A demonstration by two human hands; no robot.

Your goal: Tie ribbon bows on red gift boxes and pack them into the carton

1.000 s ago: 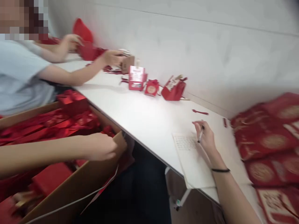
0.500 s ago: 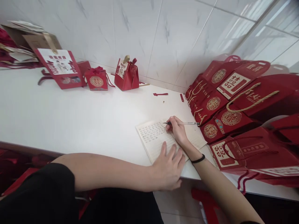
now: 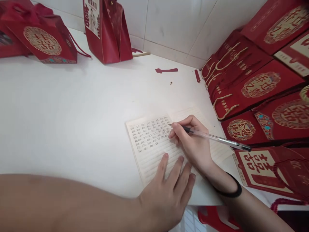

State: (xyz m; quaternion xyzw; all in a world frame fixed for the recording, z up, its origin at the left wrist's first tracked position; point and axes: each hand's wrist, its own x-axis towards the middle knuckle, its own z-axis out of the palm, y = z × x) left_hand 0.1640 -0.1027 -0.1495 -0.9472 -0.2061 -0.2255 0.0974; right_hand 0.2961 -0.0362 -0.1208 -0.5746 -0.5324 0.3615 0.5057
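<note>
An open lined notebook (image 3: pixel 154 158) lies on the white table (image 3: pixel 72 129), its left page filled in the upper part with rows of small handwriting. My left hand (image 3: pixel 169 190) rests on the lower part of that page, fingers spread and holding nothing. In my right hand (image 3: pixel 193 138) a clear pen (image 3: pixel 217 138) with a black grip is pinched, its tip at the right end of the upper written rows. The right hand covers part of the notebook's middle and right page. A black band (image 3: pixel 233 187) circles the right wrist.
Red gift bags (image 3: pixel 260 83) with rope handles are stacked along the right side. A red box (image 3: pixel 50 40) and a triangular red box (image 3: pixel 108 35) stand at the back left. A red strip (image 3: pixel 166 70) and a small red piece (image 3: pixel 197 76) lie near the tiled wall (image 3: pixel 173 25).
The view has moved closer to the notebook, so the boxes and bags look larger. The pen's back end has swung lower, while the left hand stays spread on the page.
</note>
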